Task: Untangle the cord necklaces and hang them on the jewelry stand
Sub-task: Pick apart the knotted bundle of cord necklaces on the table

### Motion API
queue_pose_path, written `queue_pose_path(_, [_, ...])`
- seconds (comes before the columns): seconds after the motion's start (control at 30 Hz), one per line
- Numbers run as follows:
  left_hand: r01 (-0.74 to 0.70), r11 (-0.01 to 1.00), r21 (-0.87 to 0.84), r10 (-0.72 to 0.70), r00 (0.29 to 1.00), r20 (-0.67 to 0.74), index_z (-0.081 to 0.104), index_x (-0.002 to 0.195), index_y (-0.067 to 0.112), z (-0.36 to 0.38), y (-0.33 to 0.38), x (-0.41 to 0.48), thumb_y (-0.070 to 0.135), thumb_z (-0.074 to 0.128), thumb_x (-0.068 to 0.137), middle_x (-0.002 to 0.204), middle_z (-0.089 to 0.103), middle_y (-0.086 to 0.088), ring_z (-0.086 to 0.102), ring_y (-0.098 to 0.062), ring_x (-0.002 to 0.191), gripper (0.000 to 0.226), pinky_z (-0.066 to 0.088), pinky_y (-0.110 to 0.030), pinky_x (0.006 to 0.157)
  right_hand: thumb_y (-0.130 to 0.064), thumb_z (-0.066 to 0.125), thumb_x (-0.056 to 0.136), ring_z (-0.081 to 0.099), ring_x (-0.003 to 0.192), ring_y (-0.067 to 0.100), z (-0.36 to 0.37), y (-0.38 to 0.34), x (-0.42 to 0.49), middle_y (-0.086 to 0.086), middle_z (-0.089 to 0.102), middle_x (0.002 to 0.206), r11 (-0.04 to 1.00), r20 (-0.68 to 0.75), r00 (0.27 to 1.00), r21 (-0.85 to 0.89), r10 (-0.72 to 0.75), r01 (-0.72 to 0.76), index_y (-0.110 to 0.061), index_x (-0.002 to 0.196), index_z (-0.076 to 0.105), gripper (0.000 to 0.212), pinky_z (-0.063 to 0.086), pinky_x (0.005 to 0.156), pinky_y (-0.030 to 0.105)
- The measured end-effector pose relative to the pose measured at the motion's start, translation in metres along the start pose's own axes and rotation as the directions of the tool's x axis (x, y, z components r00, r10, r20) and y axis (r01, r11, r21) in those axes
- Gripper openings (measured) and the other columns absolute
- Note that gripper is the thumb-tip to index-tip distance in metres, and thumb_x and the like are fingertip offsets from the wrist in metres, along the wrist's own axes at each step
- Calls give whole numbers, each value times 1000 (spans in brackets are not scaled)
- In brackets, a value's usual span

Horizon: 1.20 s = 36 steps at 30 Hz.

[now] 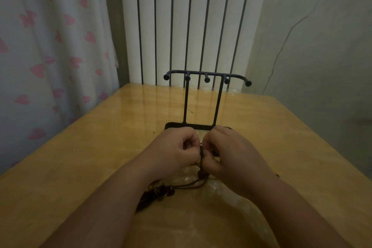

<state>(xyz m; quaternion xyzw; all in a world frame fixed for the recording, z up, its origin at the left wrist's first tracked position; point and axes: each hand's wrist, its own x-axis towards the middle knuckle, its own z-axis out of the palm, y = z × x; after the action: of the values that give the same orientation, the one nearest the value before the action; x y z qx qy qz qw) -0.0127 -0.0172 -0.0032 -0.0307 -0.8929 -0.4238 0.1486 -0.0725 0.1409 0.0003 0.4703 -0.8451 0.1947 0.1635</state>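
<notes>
The wooden counter [80, 157] carries a black jewelry stand [186, 102] at its middle, every peg bare. Just before its base the left hand [173, 147] and right hand [231, 151] meet, fingers [191, 137] curled tight, pinching the dark cord necklaces [187, 184]. Their beaded bundle trails on the counter under the left wrist. Untangling looks underway. Next, I'd judge, one loop needs teasing free before hanging.

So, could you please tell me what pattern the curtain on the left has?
Pink hearts on white; the curtain shows in the head view.
</notes>
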Motion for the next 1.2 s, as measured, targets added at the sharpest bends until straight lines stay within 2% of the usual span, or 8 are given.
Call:
queue_pose_path(0.17, [32, 999, 30, -34, 996, 77, 50, 71, 31, 1, 0, 0, 19, 56, 88, 69, 51, 10, 42, -3, 60, 22, 37, -24, 58, -35, 48, 82, 39, 76, 0, 1, 1, 0, -15, 41, 79, 1000, 4, 1000, -8, -2, 2, -27, 81, 49, 8, 34, 60, 17])
queue_pose_path(0.33, [37, 999, 17, -38, 996, 85, 56, 79, 30, 1, 0, 0, 20, 55, 91, 77, 57, 7, 50, -8, 70, 16, 44, -29, 65, -34, 48, 82, 39, 75, -2, 2, 2, 0, -16, 39, 78, 1000, -3, 1000, 6, 3, -3, -29, 79, 45, 6, 32, 60, 16])
queue_pose_path(0.5, [24, 1000, -16, -23, 998, 53, 53, 72, 32, 1, -1, 1, 18, 58, 89, 67, 52, 11, 44, -4, 61, 22, 40, -28, 60, -38, 43, 80, 40, 77, -2, 1, 2, 0, -17, 40, 77, 1000, -12, 1000, 20, 4, -4, -29, 79, 46, 9, 30, 59, 16])
queue_pose_path(0.67, [26, 999, -41, -24, 998, 61, 50, 72, 29, -1, 0, -1, 17, 55, 90, 72, 52, 8, 45, -6, 66, 22, 40, -27, 62, -35, 49, 84, 42, 78, -1, 0, 2, 0, -17, 43, 81, 1000, -26, 1000, 27, -2, 2, -30, 83, 50, 6, 33, 62, 14])
queue_pose_path(0.83, [34, 998, -44, -30, 995, 98, 48, 70, 29, 2, -1, -1, 15, 54, 89, 67, 49, 12, 42, -3, 61, 24, 38, -25, 59, -33, 52, 82, 40, 76, -1, 0, 0, 0, -17, 41, 78, 1000, -2, 1000, 12, -7, 7, -30, 79, 46, 7, 31, 60, 15])
queue_pose_path(0.93, [41, 997, -66, -35, 996, 86, 51, 69, 31, 2, -2, -1, 15, 55, 90, 70, 52, 10, 46, -7, 66, 26, 41, -29, 63, -32, 52, 83, 40, 76, -1, 1, 0, 0, -15, 41, 78, 1000, 2, 1000, 5, -5, 5, -29, 80, 47, 7, 30, 61, 16])
queue_pose_path(1.07, [57, 993, -108, -49, 996, 74, 56, 66, 39, 1, -3, 0, 18, 57, 89, 65, 55, 16, 48, -3, 64, 32, 42, -27, 63, -36, 45, 81, 39, 76, 0, 0, 1, 0, -15, 41, 78, 1000, -3, 1000, 12, 2, -2, -25, 81, 50, 12, 30, 60, 16])
queue_pose_path(1.2, [59, 990, -127, -50, 996, 76, 57, 73, 32, 1, -2, 0, 17, 57, 91, 65, 55, 15, 47, 0, 60, 23, 40, -25, 60, -33, 48, 83, 40, 78, -1, 1, 1, 0, -16, 42, 80, 999, -16, 1000, 43, 15, -15, -26, 82, 50, 8, 31, 61, 16])
